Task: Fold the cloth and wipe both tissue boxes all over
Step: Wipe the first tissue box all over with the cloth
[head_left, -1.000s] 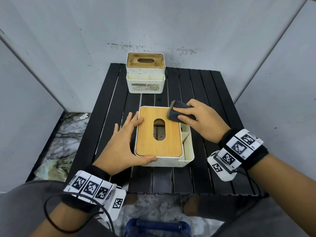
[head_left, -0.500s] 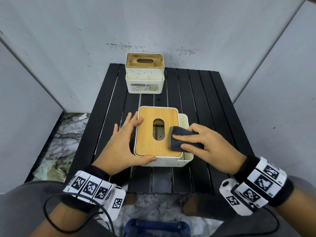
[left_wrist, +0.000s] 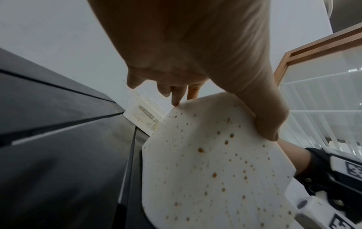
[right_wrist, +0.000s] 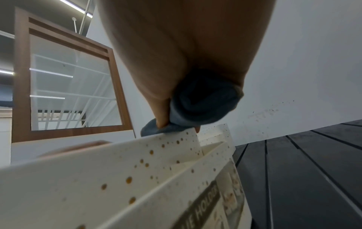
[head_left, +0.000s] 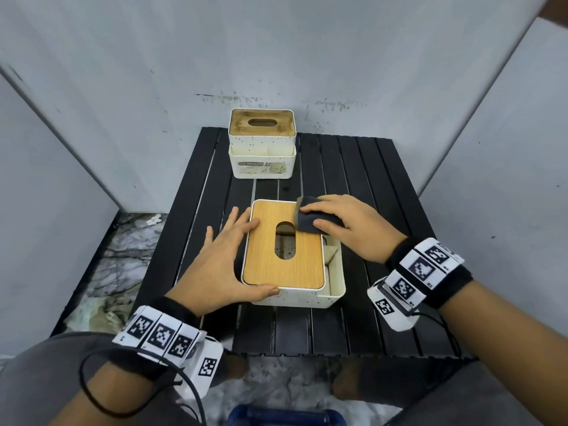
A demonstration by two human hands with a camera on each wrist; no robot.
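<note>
A white speckled tissue box (head_left: 295,298) with a wooden slotted lid (head_left: 264,256) lies in the middle of the black slatted table (head_left: 384,192). My left hand (head_left: 224,256) braces its left side, fingers straight on the lid's far left edge, thumb along the near rim (left_wrist: 268,128). My right hand (head_left: 341,224) grips a folded dark grey cloth (head_left: 307,218) and presses it on the lid's far right corner (right_wrist: 199,105). A second tissue box (head_left: 262,147), its wooden lid stained, stands at the table's far edge.
Grey walls close in on three sides. A side compartment (head_left: 333,272) of the near box is open on its right. Marbled floor (head_left: 116,253) shows left of the table. A blue object (head_left: 285,418) sits below the table's near edge.
My right hand slid the cloth along the lid's right side from the far corner to the near one, then back to the far corner. The left hand kept still.
</note>
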